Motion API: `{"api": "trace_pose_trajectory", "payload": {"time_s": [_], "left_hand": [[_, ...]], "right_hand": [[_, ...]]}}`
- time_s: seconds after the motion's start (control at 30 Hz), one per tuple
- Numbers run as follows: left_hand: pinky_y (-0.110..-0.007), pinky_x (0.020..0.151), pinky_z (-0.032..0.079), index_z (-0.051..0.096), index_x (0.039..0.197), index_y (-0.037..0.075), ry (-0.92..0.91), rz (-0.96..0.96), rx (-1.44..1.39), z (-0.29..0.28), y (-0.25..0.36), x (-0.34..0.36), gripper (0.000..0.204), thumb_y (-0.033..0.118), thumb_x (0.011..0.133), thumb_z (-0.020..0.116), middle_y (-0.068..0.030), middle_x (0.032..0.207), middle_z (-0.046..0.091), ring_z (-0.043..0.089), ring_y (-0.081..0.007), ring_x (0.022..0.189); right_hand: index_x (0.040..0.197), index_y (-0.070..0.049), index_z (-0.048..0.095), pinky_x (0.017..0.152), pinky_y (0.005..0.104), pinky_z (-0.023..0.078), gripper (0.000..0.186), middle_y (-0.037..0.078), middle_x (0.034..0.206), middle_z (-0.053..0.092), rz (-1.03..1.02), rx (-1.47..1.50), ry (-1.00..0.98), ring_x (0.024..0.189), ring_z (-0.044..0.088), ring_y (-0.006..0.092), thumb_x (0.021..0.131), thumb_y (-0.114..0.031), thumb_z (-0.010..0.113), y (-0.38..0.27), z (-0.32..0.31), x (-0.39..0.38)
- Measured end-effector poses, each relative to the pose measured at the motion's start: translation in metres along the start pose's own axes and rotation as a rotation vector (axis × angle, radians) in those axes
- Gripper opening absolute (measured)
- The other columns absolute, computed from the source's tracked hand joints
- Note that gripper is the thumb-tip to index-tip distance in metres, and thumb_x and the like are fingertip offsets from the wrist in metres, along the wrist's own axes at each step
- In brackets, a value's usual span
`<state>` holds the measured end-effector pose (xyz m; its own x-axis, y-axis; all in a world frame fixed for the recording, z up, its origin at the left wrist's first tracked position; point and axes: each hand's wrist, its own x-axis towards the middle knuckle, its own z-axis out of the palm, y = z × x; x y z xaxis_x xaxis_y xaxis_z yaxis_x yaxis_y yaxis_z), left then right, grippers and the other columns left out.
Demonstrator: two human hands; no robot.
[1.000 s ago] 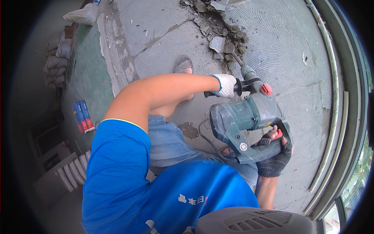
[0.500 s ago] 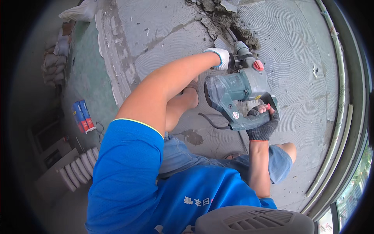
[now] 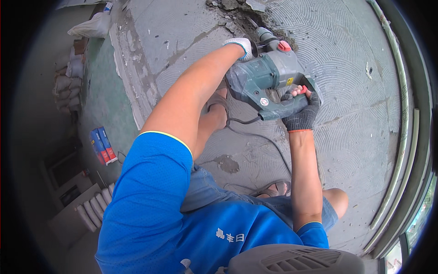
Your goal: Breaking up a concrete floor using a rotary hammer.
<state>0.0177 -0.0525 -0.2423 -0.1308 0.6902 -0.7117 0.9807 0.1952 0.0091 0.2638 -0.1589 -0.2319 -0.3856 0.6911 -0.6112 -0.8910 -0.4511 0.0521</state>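
Observation:
A green and grey rotary hammer drill (image 3: 258, 75) with a red dial is held between my two hands, its nose pointing away from me. My left hand (image 3: 241, 47), in a white glove, is closed round the black side handle near the front. At the rear grip my right hand (image 3: 302, 111) wraps the handle in a dark fingerless glove, its bare fingertips by the red trigger. The bit (image 3: 252, 21) reaches into broken mortar rubble (image 3: 235, 10) at the far side; its tip cannot be made out.
A black cord (image 3: 269, 137) runs from the drill past my feet. Two pale pipes (image 3: 398, 178) lie along the right wall. On the left are blue and red packages (image 3: 103, 145), stacked sacks (image 3: 68, 84) and a white bag (image 3: 93, 26). Comb-ridged mortar (image 3: 346, 59) covers the floor.
Both hands and the drill have moved forward and a little left. More of the cord and my right foot show now. The grip of both hands stays the same.

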Motion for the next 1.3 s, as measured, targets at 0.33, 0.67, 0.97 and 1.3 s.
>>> {"api": "trace_pose_trajectory", "payload": {"time_s": [0.33, 0.67, 0.97, 1.3], "left_hand": [[-0.042, 0.066, 0.053, 0.068, 0.082, -0.005, -0.288, 0.325, -0.107, 0.061, 0.095, -0.149, 0.031, 0.02, 0.068, 0.057, -0.0248, 0.075, 0.066, 0.068, -0.0345, 0.073], [-0.041, 0.057, 0.053, 0.068, 0.083, -0.003, -0.222, 0.328, -0.186, 0.046, 0.066, -0.109, 0.027, 0.02, 0.071, 0.059, -0.0191, 0.074, 0.067, 0.067, -0.0291, 0.064], [-0.041, 0.053, 0.052, 0.067, 0.086, 0.0, -0.159, 0.128, -0.101, 0.003, -0.008, -0.041, 0.026, 0.021, 0.075, 0.057, -0.0197, 0.081, 0.068, 0.065, -0.0293, 0.059], [-0.044, 0.09, 0.048, 0.063, 0.109, 0.008, 0.11, 0.052, -0.045, 0.015, -0.043, 0.005, 0.05, 0.043, 0.073, 0.064, -0.0198, 0.113, 0.063, 0.06, -0.0339, 0.106]], "right_hand": [[0.102, -0.006, 0.05, 0.065, 0.0333, 0.05, 0.03, 0.005, 0.086, 0.054, 0.027, -0.053, 0.114, 0.078, 0.057, 0.0185, 0.077, -0.021, 0.056, -0.066, -0.025, -0.222], [0.082, -0.007, 0.051, 0.06, 0.0327, 0.048, 0.01, 0.004, 0.076, 0.053, -0.016, -0.116, 0.161, 0.069, 0.054, 0.0189, 0.079, -0.017, 0.052, -0.052, 0.006, -0.162], [0.078, -0.008, 0.051, 0.057, 0.0326, 0.046, 0.009, 0.003, 0.069, 0.052, 0.04, -0.009, 0.162, 0.065, 0.052, 0.0183, 0.078, -0.017, 0.052, 0.004, 0.019, -0.041], [0.086, -0.005, 0.05, 0.066, 0.0329, 0.048, 0.009, 0.008, 0.075, 0.053, -0.043, -0.049, 0.044, 0.068, 0.052, 0.0212, 0.078, -0.007, 0.056, 0.014, 0.014, 0.023]]}}
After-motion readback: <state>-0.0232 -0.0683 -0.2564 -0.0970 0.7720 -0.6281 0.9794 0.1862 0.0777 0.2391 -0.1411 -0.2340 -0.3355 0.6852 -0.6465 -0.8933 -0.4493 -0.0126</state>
